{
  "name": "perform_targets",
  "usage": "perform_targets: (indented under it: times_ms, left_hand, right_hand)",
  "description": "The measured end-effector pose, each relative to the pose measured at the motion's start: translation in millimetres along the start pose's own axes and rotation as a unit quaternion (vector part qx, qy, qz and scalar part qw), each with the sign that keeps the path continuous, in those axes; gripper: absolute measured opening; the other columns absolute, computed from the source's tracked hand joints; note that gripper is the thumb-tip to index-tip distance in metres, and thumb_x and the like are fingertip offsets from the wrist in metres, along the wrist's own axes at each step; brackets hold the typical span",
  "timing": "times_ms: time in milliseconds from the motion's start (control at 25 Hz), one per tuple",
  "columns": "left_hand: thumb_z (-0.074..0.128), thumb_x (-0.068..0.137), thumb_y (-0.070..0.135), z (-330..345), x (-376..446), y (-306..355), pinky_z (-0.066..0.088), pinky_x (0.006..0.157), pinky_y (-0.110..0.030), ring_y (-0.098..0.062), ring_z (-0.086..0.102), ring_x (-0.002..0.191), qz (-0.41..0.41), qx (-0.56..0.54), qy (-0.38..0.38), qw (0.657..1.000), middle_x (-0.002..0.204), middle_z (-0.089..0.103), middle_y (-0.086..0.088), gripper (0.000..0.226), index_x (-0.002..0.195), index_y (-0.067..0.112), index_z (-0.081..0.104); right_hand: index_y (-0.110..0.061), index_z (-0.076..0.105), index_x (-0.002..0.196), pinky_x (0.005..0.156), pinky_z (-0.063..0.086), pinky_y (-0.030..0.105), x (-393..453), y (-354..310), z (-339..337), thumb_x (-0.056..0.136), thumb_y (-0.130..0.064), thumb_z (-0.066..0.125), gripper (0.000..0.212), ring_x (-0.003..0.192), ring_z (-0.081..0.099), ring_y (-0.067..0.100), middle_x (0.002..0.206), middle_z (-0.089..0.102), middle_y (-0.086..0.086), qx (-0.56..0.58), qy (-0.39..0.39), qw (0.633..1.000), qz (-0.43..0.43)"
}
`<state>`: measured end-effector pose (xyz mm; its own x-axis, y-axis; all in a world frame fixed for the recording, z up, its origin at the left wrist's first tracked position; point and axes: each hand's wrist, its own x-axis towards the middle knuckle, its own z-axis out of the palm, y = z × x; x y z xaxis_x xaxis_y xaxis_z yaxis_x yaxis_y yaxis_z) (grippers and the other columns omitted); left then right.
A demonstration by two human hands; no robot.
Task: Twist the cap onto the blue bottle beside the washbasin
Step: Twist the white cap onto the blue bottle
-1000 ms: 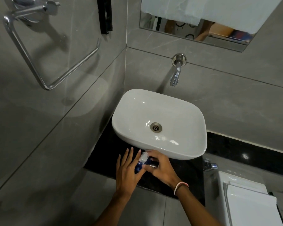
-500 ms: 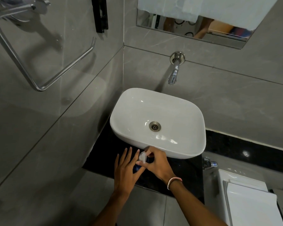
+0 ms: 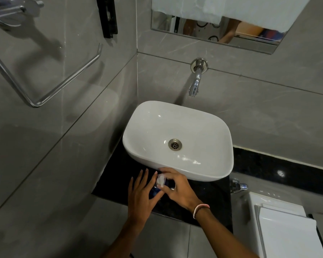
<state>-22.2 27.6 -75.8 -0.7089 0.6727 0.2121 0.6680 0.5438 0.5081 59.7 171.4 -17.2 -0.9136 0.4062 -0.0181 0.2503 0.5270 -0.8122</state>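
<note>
Right hand point(image 3: 179, 189) shifted nearer basin point(image 3: 177, 116) rim since earlier; fingers pinched on cap point(image 3: 161, 180) atop bottle point(image 3: 154, 192). Bottle gripped by left hand point(image 3: 141, 196), on desk point(image 3: 117, 175) just before basin.

bottle point(image 3: 154, 193) before washbasin point(image 3: 177, 127), tap point(image 3: 195, 84) behind

Wall tap point(image 3: 195, 81), mirror point(image 3: 213, 32), chrome towel ring point(image 3: 63, 79), toilet cistern point(image 3: 283, 229).

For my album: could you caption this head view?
Left hand steadies the blue bottle while the right hand holds its clear cap, before the white basin.
</note>
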Motion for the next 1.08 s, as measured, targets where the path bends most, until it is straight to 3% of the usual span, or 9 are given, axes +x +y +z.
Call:
perform_targets:
  times_ms: [80, 160, 240, 400, 480, 600, 800, 960, 1080]
  left_hand:
    - [0.079, 0.076, 0.046, 2, 1, 1, 0.039, 0.108, -0.061, -0.036, 0.051, 0.133, -0.005, -0.008, 0.005, 1.000, 0.140, 0.059, -0.015, 0.068, 0.136, 0.021, 0.059]
    - [0.081, 0.074, 0.044, 3, 1, 0, 0.038, 0.108, -0.062, -0.036, 0.050, 0.133, -0.012, -0.023, 0.005, 1.000, 0.141, 0.058, -0.014, 0.069, 0.135, 0.021, 0.059]
    - [0.081, 0.075, 0.042, 3, 1, -2, 0.038, 0.109, -0.062, -0.036, 0.048, 0.135, -0.010, -0.027, -0.006, 1.000, 0.144, 0.056, -0.014, 0.068, 0.136, 0.022, 0.058]
    - [0.074, 0.080, 0.048, 1, 2, -4, 0.034, 0.111, -0.061, -0.035, 0.045, 0.138, -0.007, -0.019, -0.019, 1.000, 0.146, 0.054, -0.014, 0.066, 0.139, 0.025, 0.055]
    - [0.072, 0.080, 0.051, 2, 2, -4, 0.033, 0.111, -0.060, -0.035, 0.045, 0.138, -0.014, -0.023, -0.016, 1.000, 0.146, 0.054, -0.013, 0.065, 0.139, 0.027, 0.055]
    - [0.072, 0.081, 0.050, 3, 1, -4, 0.033, 0.111, -0.060, -0.034, 0.045, 0.138, -0.016, -0.029, -0.016, 0.999, 0.146, 0.054, -0.013, 0.065, 0.139, 0.027, 0.055]
    - [0.073, 0.081, 0.049, 2, 0, -2, 0.031, 0.112, -0.059, -0.035, 0.045, 0.138, -0.025, -0.032, -0.019, 0.999, 0.146, 0.054, -0.013, 0.065, 0.138, 0.024, 0.056]
    - [0.075, 0.079, 0.047, 4, -1, -1, 0.033, 0.111, -0.060, -0.035, 0.046, 0.137, -0.025, -0.034, -0.010, 0.999, 0.145, 0.055, -0.013, 0.064, 0.136, 0.023, 0.058]
    - [0.075, 0.080, 0.044, 4, -2, 0, 0.032, 0.111, -0.060, -0.035, 0.045, 0.138, -0.027, -0.028, -0.013, 0.999, 0.145, 0.055, -0.012, 0.063, 0.136, 0.022, 0.058]
  right_hand:
    - [-0.019, 0.074, 0.109, 0.101, 0.053, 0.030, 0, -1, 1, 0.086, -0.031, 0.079, 0.027, 0.114, 0.062, 0.003, 0.122, 0.069, -0.008, -0.039, 0.012, 0.999, -0.005]
    - [-0.020, 0.070, 0.102, 0.087, 0.055, 0.028, -2, -4, 7, 0.083, -0.049, 0.077, 0.036, 0.099, 0.063, 0.008, 0.107, 0.070, -0.006, -0.108, 0.060, 0.992, 0.012]
    - [-0.022, 0.066, 0.102, 0.084, 0.054, 0.024, -4, -6, 10, 0.081, -0.054, 0.077, 0.040, 0.099, 0.061, 0.009, 0.106, 0.068, -0.007, -0.102, 0.072, 0.992, 0.008]
    - [-0.015, 0.066, 0.125, 0.112, 0.040, 0.024, -2, 0, -2, 0.090, -0.022, 0.073, 0.036, 0.130, 0.049, 0.009, 0.138, 0.058, -0.003, -0.081, -0.026, 0.994, -0.065]
    - [-0.014, 0.070, 0.118, 0.107, 0.046, 0.030, 0, 1, -2, 0.091, -0.019, 0.072, 0.027, 0.122, 0.054, 0.011, 0.129, 0.065, -0.002, -0.110, -0.006, 0.992, -0.069]
    - [-0.017, 0.072, 0.111, 0.095, 0.052, 0.032, -4, -3, 4, 0.089, -0.032, 0.075, 0.027, 0.109, 0.057, 0.011, 0.113, 0.069, -0.004, -0.134, 0.049, 0.988, -0.050]
    - [-0.012, 0.067, 0.125, 0.108, 0.042, 0.024, -3, -2, -3, 0.094, -0.020, 0.070, 0.032, 0.123, 0.049, 0.012, 0.132, 0.060, -0.001, -0.121, -0.005, 0.988, -0.092]
    - [-0.008, 0.067, 0.122, 0.100, 0.051, 0.034, -7, -2, 5, 0.096, -0.015, 0.064, 0.026, 0.114, 0.057, 0.019, 0.122, 0.066, 0.006, -0.182, 0.034, 0.977, -0.103]
    - [-0.008, 0.065, 0.123, 0.101, 0.049, 0.031, -10, -1, 9, 0.098, -0.016, 0.064, 0.027, 0.115, 0.055, 0.018, 0.123, 0.063, 0.005, -0.174, 0.043, 0.979, -0.098]
